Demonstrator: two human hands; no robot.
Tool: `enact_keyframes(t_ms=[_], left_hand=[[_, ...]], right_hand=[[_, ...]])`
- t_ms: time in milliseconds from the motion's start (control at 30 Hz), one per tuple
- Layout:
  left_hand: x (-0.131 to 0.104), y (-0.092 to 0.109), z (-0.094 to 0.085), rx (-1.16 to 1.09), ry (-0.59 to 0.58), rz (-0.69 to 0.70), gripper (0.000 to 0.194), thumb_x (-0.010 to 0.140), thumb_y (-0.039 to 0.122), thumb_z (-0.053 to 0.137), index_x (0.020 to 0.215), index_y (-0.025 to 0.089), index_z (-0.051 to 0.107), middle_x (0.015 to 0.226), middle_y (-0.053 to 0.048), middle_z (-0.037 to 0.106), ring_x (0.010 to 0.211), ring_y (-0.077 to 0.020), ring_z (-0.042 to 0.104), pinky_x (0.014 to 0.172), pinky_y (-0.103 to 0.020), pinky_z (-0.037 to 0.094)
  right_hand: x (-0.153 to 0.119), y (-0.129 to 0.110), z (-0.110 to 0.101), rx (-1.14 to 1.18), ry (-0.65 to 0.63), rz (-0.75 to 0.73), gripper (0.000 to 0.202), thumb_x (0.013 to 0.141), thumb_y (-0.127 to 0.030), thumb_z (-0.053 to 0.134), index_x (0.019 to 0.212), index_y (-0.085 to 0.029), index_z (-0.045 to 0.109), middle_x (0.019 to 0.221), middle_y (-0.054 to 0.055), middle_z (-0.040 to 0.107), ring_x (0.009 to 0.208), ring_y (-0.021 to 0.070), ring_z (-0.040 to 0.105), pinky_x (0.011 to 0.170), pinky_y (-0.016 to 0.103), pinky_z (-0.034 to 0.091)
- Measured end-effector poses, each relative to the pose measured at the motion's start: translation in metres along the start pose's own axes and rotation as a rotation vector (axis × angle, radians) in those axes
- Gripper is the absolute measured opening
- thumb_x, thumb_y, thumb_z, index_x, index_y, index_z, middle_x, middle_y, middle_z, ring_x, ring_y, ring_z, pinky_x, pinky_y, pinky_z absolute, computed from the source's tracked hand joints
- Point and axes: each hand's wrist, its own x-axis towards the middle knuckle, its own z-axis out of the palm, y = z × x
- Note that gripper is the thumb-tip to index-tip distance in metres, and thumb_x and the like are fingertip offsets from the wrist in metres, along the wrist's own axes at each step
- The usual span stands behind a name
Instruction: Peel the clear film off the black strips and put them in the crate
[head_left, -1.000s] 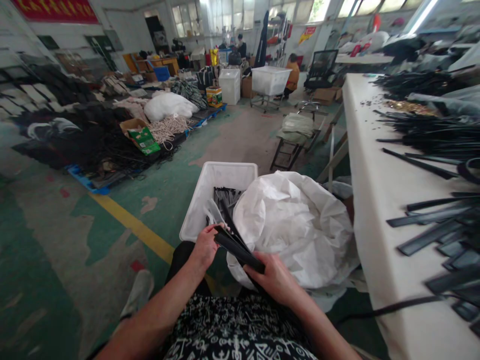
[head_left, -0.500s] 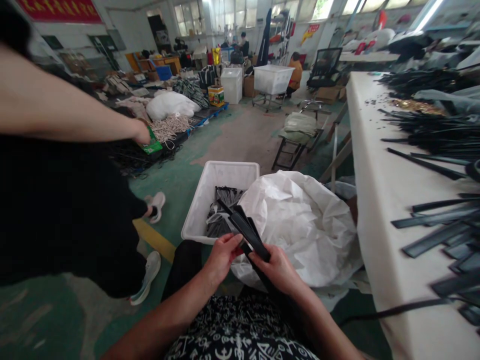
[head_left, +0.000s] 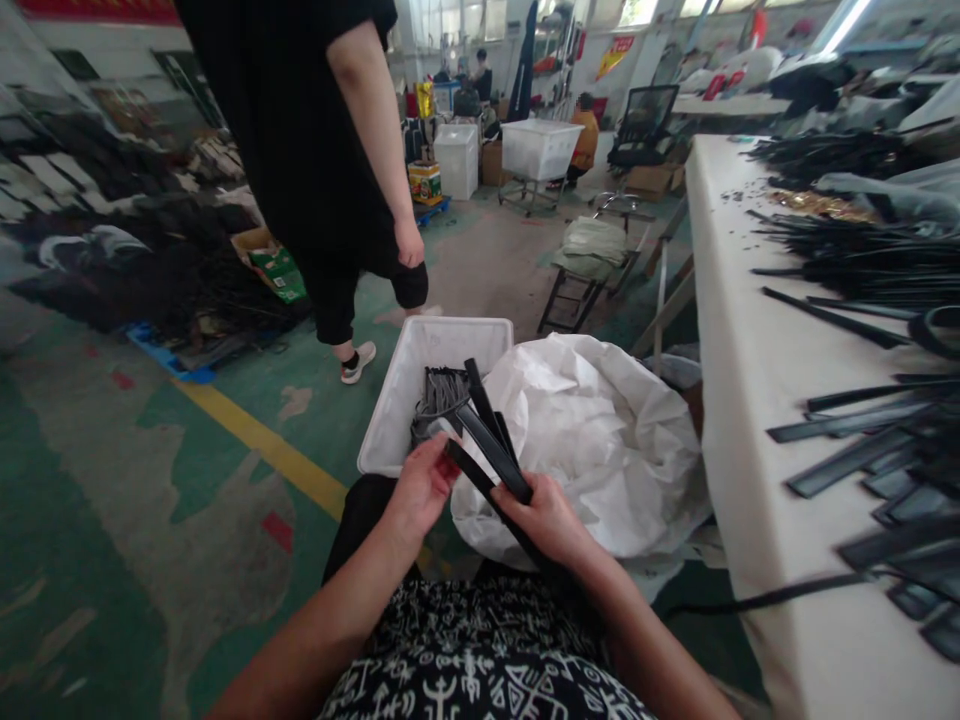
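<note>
Several flat black strips (head_left: 491,445) fan out from my right hand (head_left: 546,515), whose fingers are closed round their lower part. My left hand (head_left: 426,485) pinches the end of one strip that angles away from the others. Beyond my hands a white plastic bin (head_left: 386,415) contains a bundle of dark strips (head_left: 442,392) and some clear plastic. To its right, a large crumpled white sack (head_left: 600,440) lies beside and partly below the strips in my hands.
A cloth-covered table (head_left: 739,400) on the right bears many black strips (head_left: 847,465). Past the bin, a person in black (head_left: 300,130) stands on the floor. A small stool (head_left: 574,300) holds folded cloth. A cardboard box (head_left: 274,265) sits at left.
The person in black has moved from the near left to beyond the bin. My left hand has shifted left with one strip's end, spreading it from the bunch in my right hand.
</note>
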Motion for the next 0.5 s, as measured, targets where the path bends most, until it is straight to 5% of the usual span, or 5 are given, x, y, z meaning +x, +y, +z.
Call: enact_keyframes(t_ms=[133, 367, 500], left_hand=[[0.013, 0.013, -0.009, 0.06, 0.038, 0.011, 0.021, 0.063, 0.025, 0.081, 0.073, 0.015, 0.065, 0.072, -0.002, 0.071, 0.063, -0.0126, 0.065, 0.058, -0.022, 0.051], [0.001, -0.024, -0.02, 0.053, 0.069, -0.058, 0.026, 0.056, 0.024, 0.084, 0.07, 0.014, 0.064, 0.064, 0.0, 0.069, 0.057, -0.0109, 0.062, 0.056, -0.02, 0.051], [-0.001, -0.023, -0.018, 0.038, 0.08, -0.111, 0.029, 0.055, 0.027, 0.085, 0.072, 0.013, 0.066, 0.066, -0.001, 0.07, 0.056, -0.0108, 0.063, 0.054, -0.02, 0.051]], right_hand=[[-0.013, 0.001, -0.009, -0.049, -0.017, 0.013, 0.023, 0.078, -0.033, 0.052, 0.062, -0.016, 0.054, 0.054, -0.003, 0.044, 0.051, 0.0098, 0.038, 0.045, 0.021, 0.027], [-0.008, 0.001, -0.001, -0.072, -0.075, -0.012, 0.017, 0.076, -0.028, 0.053, 0.065, -0.016, 0.06, 0.053, -0.003, 0.047, 0.05, 0.0098, 0.04, 0.045, 0.021, 0.026], [0.007, 0.001, 0.007, -0.1, -0.035, 0.025, 0.018, 0.076, -0.029, 0.053, 0.067, -0.015, 0.062, 0.053, -0.003, 0.048, 0.052, 0.0106, 0.044, 0.046, 0.021, 0.028]])
